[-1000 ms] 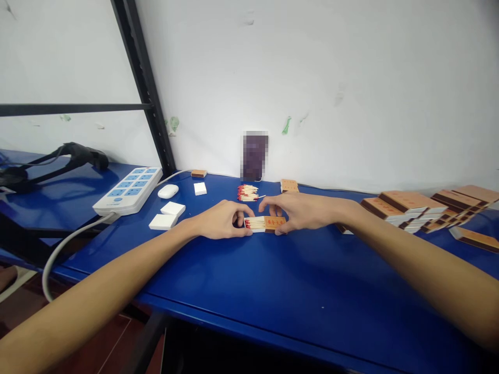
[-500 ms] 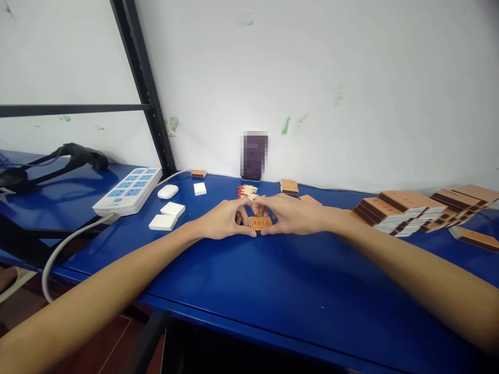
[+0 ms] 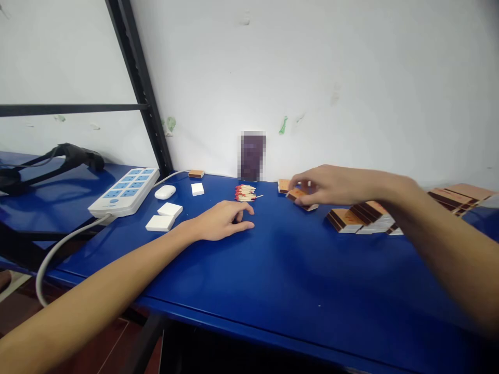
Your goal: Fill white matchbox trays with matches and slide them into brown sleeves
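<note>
My right hand is closed on an orange matchbox, gripping it between thumb and fingers toward the back of the blue table. Just behind it sits another matchbox, and part of one shows beneath my hand. My left hand rests on the table with thumb and fingers apart and nothing in them. Beyond the left hand lies a heap of red-tipped matches.
Stacked matchboxes stand at the right, partly behind my right forearm. Left are white boxes, a white rounded case and a power strip. A pixelated dark device leans on the wall. One matchbox lies by the cable.
My right hand has carried the matchbox from between both hands to the back right. The left hand has let go of it and stayed nearly in place.
</note>
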{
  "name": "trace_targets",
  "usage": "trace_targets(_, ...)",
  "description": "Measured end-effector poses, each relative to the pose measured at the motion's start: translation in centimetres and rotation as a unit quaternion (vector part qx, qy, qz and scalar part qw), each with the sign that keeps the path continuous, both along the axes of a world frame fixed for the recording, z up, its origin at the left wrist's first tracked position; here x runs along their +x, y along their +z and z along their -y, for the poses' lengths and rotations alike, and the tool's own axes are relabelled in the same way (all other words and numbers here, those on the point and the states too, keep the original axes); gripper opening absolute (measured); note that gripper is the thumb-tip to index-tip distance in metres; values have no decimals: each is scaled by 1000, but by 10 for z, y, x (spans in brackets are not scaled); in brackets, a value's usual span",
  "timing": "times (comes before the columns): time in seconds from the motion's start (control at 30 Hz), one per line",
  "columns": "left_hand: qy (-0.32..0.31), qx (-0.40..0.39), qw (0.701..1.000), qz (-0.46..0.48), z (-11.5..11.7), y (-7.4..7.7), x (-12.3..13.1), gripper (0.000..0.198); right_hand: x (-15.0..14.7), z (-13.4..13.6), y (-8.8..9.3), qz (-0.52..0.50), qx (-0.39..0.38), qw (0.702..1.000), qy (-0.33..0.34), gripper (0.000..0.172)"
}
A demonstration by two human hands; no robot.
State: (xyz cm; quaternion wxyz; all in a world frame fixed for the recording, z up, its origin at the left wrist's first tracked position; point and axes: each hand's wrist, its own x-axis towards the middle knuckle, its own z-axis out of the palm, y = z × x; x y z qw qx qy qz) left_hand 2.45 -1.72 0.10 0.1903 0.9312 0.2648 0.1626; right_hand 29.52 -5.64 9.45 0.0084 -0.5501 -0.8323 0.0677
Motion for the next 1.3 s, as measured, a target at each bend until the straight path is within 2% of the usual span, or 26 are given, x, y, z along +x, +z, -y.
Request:
trace_targets(0.07, -4, 42, 999, -30, -1, 0, -1, 31, 20, -3, 7, 52, -39, 995, -70, 33)
trace_targets(0.17, -12, 67, 996, -51, -2, 0, -1, 31, 40, -5, 6, 95, -81, 979, -158, 28)
trace_targets(0.3, -10, 65, 996, -63, -1, 0, -2, 30, 50, -6, 1, 107, -114, 961, -227, 29)
trace_targets(0.57, -11, 60, 996, -66, -1, 2, -3, 31, 63, -15, -11, 144, -71, 967, -199, 32)
trace_targets(0.77, -10, 72, 995, -71, -1, 0, -3, 32, 62, -13, -9, 162, -71, 957, -229, 33)
trace_targets(0.87, 2, 111, 989, -100, -2, 2, -3, 33, 62, -12, -6, 148, -82, 957, -236, 35)
trace_targets(0.97, 71, 207, 963, -157, -9, 12, -10, 36, 63, -10, -3, 121, -85, 966, -211, 43)
trace_targets(1.07, 229, 244, 918, -214, -19, 30, -31, 39, 62, -8, 0, 76, -81, 985, -133, 56)
trace_targets(1.17, 366, 195, 882, -225, -29, 49, -63, 37, 54, -5, 2, 30, -102, 993, -49, 67)
trace_targets(1.23, 399, 170, 869, -238, -35, 56, -83, 40, 43, -3, 1, 12, -107, 994, -13, 68)
trace_targets(1.3, 419, 94, 865, -258, -39, 58, -99, 43, 32, -4, -2, -2, -89, 996, 25, 59)
